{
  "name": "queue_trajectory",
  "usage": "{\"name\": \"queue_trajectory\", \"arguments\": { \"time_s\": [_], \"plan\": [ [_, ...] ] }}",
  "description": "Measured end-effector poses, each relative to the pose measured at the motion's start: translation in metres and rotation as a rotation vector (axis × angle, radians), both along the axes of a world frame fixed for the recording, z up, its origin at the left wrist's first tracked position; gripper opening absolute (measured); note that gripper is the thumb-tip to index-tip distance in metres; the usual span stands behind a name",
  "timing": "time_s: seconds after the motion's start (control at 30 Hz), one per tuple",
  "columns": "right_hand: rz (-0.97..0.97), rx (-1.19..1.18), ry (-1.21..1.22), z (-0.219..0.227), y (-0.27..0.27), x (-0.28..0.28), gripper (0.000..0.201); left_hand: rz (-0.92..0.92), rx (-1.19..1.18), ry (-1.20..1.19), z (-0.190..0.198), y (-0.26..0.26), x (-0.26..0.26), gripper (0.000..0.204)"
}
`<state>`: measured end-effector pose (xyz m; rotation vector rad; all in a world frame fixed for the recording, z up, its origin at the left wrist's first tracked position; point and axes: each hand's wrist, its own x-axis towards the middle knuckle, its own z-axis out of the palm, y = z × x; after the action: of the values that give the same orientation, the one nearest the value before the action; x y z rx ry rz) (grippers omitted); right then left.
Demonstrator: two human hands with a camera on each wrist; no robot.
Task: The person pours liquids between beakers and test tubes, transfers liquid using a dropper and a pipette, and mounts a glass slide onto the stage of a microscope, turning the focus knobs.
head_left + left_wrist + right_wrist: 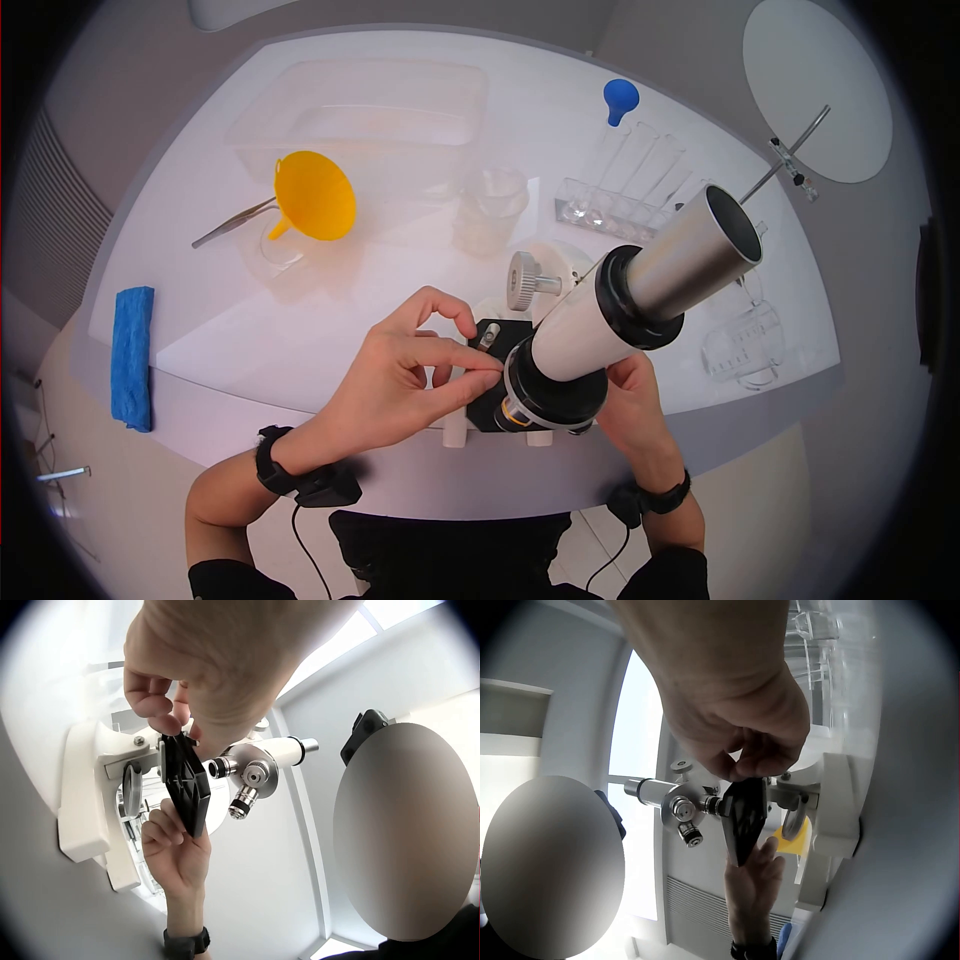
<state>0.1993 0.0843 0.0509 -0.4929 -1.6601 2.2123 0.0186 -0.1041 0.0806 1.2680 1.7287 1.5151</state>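
A white microscope [575,340] with a silver tube and black stage [482,412] stands at the table's front edge. My left hand [395,375] is at the stage's left side, thumb and index fingertip together near a metal clip [489,337]. Partly hidden behind the tube is my right hand [635,405]. In the left wrist view, the left fingers [166,721] grip the edge of the stage [184,780]. The right wrist view has the right hand [742,720] with curled fingers at the opposite stage edge [744,817]; anything small between the fingertips is hidden.
Behind are a yellow funnel [315,196], tweezers [232,222], clear beakers [492,205] and a clear tub [360,120]. A tube rack [610,212], blue bulb [621,97] and glass measuring vessel [742,345] are right. Blue cloth [132,355] lies left.
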Motion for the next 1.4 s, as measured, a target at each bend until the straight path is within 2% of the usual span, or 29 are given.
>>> {"name": "queue_trajectory", "arguments": {
  "time_s": [0.47,0.57,0.63,0.8,0.87,0.9,0.97,1.0,1.03,1.1,1.4],
  "plan": [
    [-0.01,-0.052,-0.006,0.008,-0.003,-0.001,0.025,0.046,-0.022,-0.026,-0.004,0.002,0.003,0.015],
    [0.002,-0.056,0.025,0.006,-0.003,-0.002,0.025,0.046,0.028,0.014,-0.01,0.003,0.003,0.015],
    [0.068,-0.018,-0.041,0.008,0.0,-0.001,0.025,0.037,-0.016,0.03,-0.01,0.001,0.001,0.015],
    [0.082,-0.068,0.048,0.005,0.003,-0.001,0.024,0.001,-0.035,0.028,-0.011,0.001,-0.006,0.016],
    [0.104,-0.104,0.091,0.003,0.004,-0.002,0.024,-0.074,-0.038,-0.396,0.001,0.001,-0.014,0.015],
    [0.11,-0.125,0.105,0.002,0.004,-0.002,0.024,-0.073,-0.043,-0.391,0.001,0.0,-0.021,0.015],
    [0.118,-0.147,0.124,0.002,0.004,-0.001,0.024,-0.073,-0.064,-0.621,-0.004,-0.002,-0.036,0.016],
    [0.121,-0.144,0.12,0.002,0.005,-0.001,0.024,-0.111,-0.077,-0.564,-0.01,-0.003,-0.041,0.027],
    [0.125,-0.14,0.117,0.001,0.005,-0.001,0.024,-0.109,-0.078,-0.558,-0.009,-0.002,-0.039,0.027],
    [0.122,-0.135,0.111,0.001,0.005,0.0,0.024,-0.154,-0.164,-0.599,-0.008,0.001,-0.031,0.04],
    [0.087,-0.122,0.039,0.001,0.004,-0.001,0.024,-0.25,-0.226,-0.648,-0.009,0.005,-0.029,0.052]
  ]
}}
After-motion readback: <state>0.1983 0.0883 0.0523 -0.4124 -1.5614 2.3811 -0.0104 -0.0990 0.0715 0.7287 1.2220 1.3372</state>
